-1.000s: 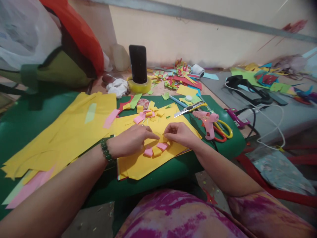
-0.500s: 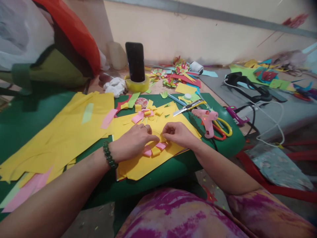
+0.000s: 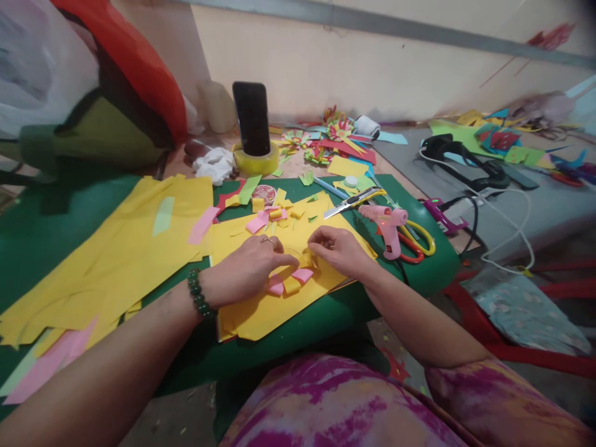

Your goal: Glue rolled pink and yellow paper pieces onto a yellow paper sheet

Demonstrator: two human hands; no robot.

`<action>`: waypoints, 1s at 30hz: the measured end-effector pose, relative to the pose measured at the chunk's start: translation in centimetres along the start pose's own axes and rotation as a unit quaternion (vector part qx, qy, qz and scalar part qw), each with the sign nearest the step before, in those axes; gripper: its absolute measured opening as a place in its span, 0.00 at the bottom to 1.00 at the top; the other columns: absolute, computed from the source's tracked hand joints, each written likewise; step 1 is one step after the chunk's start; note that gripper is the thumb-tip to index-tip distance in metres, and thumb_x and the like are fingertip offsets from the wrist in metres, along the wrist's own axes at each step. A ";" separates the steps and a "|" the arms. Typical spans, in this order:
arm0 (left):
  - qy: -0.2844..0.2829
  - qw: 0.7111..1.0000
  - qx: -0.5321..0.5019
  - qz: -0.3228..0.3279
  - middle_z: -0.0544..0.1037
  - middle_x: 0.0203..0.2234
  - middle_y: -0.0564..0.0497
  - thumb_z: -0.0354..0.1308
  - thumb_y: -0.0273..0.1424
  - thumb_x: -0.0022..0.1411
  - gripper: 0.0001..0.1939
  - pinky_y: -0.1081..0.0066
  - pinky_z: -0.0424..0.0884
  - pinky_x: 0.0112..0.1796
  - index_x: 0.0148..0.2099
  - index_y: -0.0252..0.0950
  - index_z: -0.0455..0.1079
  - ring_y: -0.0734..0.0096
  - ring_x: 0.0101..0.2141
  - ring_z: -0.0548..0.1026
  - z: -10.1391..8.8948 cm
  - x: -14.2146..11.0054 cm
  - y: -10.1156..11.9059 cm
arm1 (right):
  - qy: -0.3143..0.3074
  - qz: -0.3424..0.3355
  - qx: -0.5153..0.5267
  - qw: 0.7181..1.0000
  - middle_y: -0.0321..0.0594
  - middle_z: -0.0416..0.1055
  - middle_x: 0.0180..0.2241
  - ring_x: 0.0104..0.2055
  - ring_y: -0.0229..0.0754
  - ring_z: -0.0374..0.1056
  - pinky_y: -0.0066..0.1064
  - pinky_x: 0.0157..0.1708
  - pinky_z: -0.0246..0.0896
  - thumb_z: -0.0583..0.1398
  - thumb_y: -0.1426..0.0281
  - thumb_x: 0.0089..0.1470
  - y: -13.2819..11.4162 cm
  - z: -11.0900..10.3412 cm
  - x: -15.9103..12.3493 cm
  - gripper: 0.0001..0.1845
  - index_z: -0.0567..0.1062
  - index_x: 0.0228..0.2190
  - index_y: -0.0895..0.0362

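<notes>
My left hand [image 3: 246, 268], with a ring and a green bead bracelet, presses down on a paper flower [image 3: 291, 280] of folded pink and yellow loops lying on yellow sheets [image 3: 261, 307]. Its fingers are curled over the piece. My right hand [image 3: 336, 248] pinches a small yellow folded loop [image 3: 308, 257] at the flower's right edge. Both hands rest on the green table [image 3: 410, 273].
A pink glue gun [image 3: 386, 222], scissors [image 3: 419, 242] and a utility knife [image 3: 354, 202] lie right of my hands. A phone [image 3: 252, 118] stands in a yellow tape roll [image 3: 255, 162]. Large yellow sheets [image 3: 116, 254] and paper scraps cover the left; cables [image 3: 484, 211] lie right.
My left fingers have drawn back from pointing and curled over the flower. My right hand has shifted slightly left, closing on the yellow loop. The view has drifted a little.
</notes>
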State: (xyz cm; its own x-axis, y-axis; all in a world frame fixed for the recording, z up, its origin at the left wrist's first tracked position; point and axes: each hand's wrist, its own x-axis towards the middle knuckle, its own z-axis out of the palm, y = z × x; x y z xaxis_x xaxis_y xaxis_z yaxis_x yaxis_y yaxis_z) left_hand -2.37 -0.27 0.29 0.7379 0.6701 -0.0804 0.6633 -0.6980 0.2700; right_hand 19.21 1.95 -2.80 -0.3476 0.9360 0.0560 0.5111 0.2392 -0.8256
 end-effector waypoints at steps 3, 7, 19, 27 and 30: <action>-0.005 1.000 -0.002 -0.009 0.75 0.39 0.44 0.63 0.36 0.57 0.17 0.63 0.65 0.41 0.50 0.43 0.75 0.59 0.39 0.72 -0.1 0.1 0.1 | -0.002 -0.042 -0.004 0.999 0.35 0.71 0.26 0.23 0.33 0.61 0.26 0.24 0.57 0.57 0.72 0.48 0.1 -0.3 -0.3 0.05 0.74 0.28 0.57; 0.003 1.000 -0.004 -0.005 0.75 0.38 0.44 0.61 0.39 0.59 0.16 0.63 0.64 0.40 0.49 0.42 0.75 0.59 0.38 0.72 -0.1 0.1 0.1 | -0.009 -0.180 -0.052 0.982 0.38 0.68 0.30 0.30 0.36 0.64 0.28 0.31 0.60 0.53 0.81 0.47 0.4 -0.3 -0.7 0.15 0.78 0.29 0.56; -0.018 0.999 -0.008 -0.037 0.76 0.39 0.45 0.57 0.31 0.61 0.14 0.65 0.64 0.39 0.49 0.36 0.64 0.57 0.40 0.73 -0.5 -0.2 0.1 | -0.031 -0.358 -0.314 0.879 0.44 0.70 0.34 0.34 0.42 0.56 0.33 0.33 0.56 0.57 0.74 0.59 0.5 0.4 -0.2 0.12 0.81 0.30 0.54; -0.016 0.999 -0.006 -0.050 0.76 0.37 0.46 0.52 0.24 0.60 0.10 0.66 0.65 0.37 0.45 0.36 0.63 0.60 0.38 0.74 -0.7 -0.3 0.2 | -0.009 -0.361 -0.303 0.882 0.43 0.70 0.33 0.34 0.42 0.57 0.33 0.33 0.56 0.56 0.78 0.59 0.8 0.4 -0.3 0.14 0.81 0.32 0.54; -0.021 0.998 -0.006 -0.063 0.76 0.37 0.45 0.51 0.24 0.61 0.09 0.66 0.65 0.36 0.45 0.35 0.64 0.60 0.38 0.74 -0.8 -0.2 0.2 | -0.015 -0.364 -0.310 0.878 0.43 0.70 0.32 0.34 0.42 0.57 0.32 0.33 0.56 0.57 0.78 0.58 0.8 0.6 -0.2 0.13 0.81 0.31 0.55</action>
State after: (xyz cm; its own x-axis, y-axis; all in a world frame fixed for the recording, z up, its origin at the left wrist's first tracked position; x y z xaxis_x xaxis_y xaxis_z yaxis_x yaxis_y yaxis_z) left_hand -2.48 -0.41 1.11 0.6542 0.7402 -0.1551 0.7491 -0.6061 0.2672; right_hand 19.20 1.80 -3.83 -0.7748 0.4718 0.4207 0.4714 0.8747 -0.1128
